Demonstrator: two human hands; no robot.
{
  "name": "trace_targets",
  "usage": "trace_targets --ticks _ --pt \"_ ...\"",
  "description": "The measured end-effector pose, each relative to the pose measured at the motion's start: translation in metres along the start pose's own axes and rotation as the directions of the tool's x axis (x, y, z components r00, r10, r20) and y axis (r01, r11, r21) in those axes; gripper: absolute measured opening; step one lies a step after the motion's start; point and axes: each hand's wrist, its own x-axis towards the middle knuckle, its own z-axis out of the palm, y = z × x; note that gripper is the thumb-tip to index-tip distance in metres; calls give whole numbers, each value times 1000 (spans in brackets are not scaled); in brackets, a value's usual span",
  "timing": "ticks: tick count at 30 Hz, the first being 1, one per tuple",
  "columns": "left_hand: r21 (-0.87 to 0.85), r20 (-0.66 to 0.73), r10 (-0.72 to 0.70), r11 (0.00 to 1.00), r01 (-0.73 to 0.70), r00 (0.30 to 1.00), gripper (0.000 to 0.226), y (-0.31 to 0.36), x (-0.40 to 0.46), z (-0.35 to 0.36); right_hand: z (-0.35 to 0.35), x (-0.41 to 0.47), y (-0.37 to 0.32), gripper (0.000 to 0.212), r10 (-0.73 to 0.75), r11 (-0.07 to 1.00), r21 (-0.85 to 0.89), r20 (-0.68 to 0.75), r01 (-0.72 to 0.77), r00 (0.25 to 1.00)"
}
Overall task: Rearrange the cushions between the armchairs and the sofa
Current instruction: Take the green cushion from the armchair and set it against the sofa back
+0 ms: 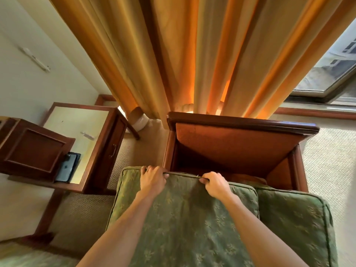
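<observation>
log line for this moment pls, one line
left hand: gripping top cushion edge | right hand: gripping same edge | lower cushion: beneath | armchair: seat bare

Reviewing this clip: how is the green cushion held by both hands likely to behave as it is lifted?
The green cushion probably flexes rather than stays stiff: its far edge dips between the left hand and right hand. It looks bulky yet fairly light, since pinching the piped edge seems enough. The woven fabric likely grips well, so slipping seems unlikely.
</observation>
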Motion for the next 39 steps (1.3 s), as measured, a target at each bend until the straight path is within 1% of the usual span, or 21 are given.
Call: trace_targets --ticks 3,7,10,12,15,16,17,18,20,22,23,24,26,28,30,31,32,33,35,37,39 --pt "-33 -25 -3 999 2 1000 24 4 -11 -10 -5 -19 -6 17 -18 1000 3 -93 18 996" --pt "-90 -56 61 994 -66 997 19 8 -34 -43 -30 -57 -23 23 -49 999 -17 -193 46 980" --pt "-149 -172 138 975 -164 975 16 12 -59 -79 -63 -91 -40 21 -108 994 -24 -260 105 959" --pt "-179 -293 224 942 -283 930 10 11 -81 -105 -89 -119 -52 18 -185 983 -69 -317 172 930" --pt "-133 -476 399 848 -513 784 12 -3 -120 -137 -120 -169 -63 17 -338 937 -200 -317 286 886" --pt "-119 -509 444 813 -570 738 13 -8 -135 -143 -124 -186 -63 17 -389 916 -225 -311 331 867" --pt "-120 -526 469 785 -608 709 13 -13 -147 -145 -125 -200 -61 15 -441 894 -231 -304 384 844" --pt "-130 -520 487 767 -628 702 12 -17 -161 -145 -120 -212 -56 14 -480 875 -223 -297 429 825" --pt "-173 -434 492 776 -606 754 13 -23 -181 -140 -101 -230 -45 12 -507 861 -213 -286 461 813" --pt "-193 -314 481 812 -551 819 18 -25 -194 -131 -82 -237 -34 8 -480 877 -168 -288 449 829" --pt "-159 -290 485 825 -542 825 21 -24 -198 -127 -76 -241 -32 5 -464 886 -136 -291 443 837" --pt "-111 -283 490 837 -536 824 26 -23 -200 -123 -72 -244 -31 9 -459 888 -127 -300 442 836" --pt "-26 -286 481 860 -509 829 44 -18 -207 -117 -72 -250 -33 34 -455 891 -149 -312 430 834" --pt "40 -270 465 880 -473 843 81 -14 -216 -112 -77 -254 -39 61 -432 901 -190 -285 391 856" --pt "79 -214 421 907 -414 881 121 -12 -224 -114 -83 -255 -49 93 -399 908 -233 -234 347 887" --pt "88 -179 389 921 -379 904 132 -9 -227 -118 -84 -253 -55 111 -374 910 -267 -195 318 907" --pt "99 -148 363 931 -351 920 138 -4 -229 -123 -85 -251 -63 125 -347 907 -307 -154 290 925" --pt "127 -130 356 932 -341 925 141 2 -230 -126 -85 -249 -71 133 -333 898 -341 -114 278 936" --pt "229 -107 375 910 -345 921 140 15 -226 -131 -75 -244 -90 138 -353 862 -406 -49 304 934" --pt "306 -72 394 883 -356 916 136 27 -224 -134 -61 -240 -102 134 -414 793 -510 -49 334 909" --pt "340 -45 396 869 -358 917 129 29 -225 -132 -50 -238 -105 121 -485 741 -574 -98 349 869"
